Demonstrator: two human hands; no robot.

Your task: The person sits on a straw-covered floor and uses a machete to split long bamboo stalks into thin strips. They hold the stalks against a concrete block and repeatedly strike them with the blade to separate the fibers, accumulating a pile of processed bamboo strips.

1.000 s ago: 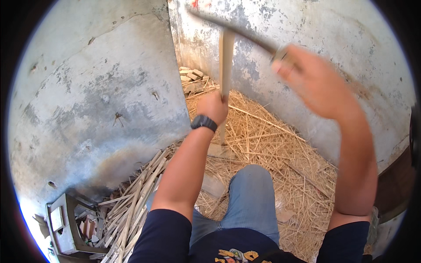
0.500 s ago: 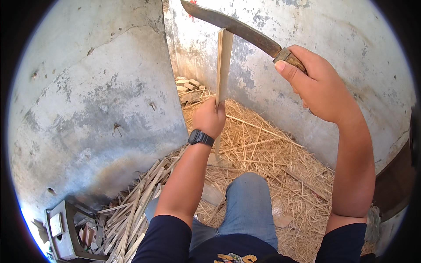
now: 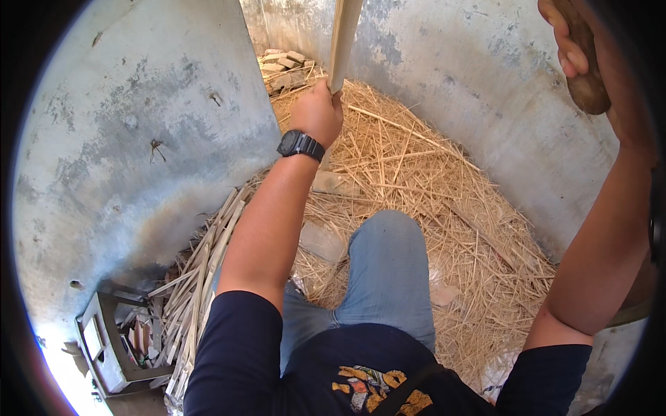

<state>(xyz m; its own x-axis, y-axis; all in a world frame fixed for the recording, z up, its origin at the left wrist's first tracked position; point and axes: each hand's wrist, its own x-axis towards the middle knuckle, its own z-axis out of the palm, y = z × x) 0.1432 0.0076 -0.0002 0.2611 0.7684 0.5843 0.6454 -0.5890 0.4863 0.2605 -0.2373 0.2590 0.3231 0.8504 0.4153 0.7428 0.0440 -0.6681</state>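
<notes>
Wooden strip (image 3: pixel 343 41) stands upright in our clenched left hand (image 3: pixel 318 114); our right hand (image 3: pixel 579 59), fisted on a tool handle (image 3: pixel 586 87), is raised to its right.

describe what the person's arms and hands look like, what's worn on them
Both forearms are bare. The left arm has a short navy sleeve and a black digital-style wristwatch with a dark strap. The left hand wears no glove or ring that shows. The right arm has a matching navy sleeve; the right hand is gloveless too.
</notes>
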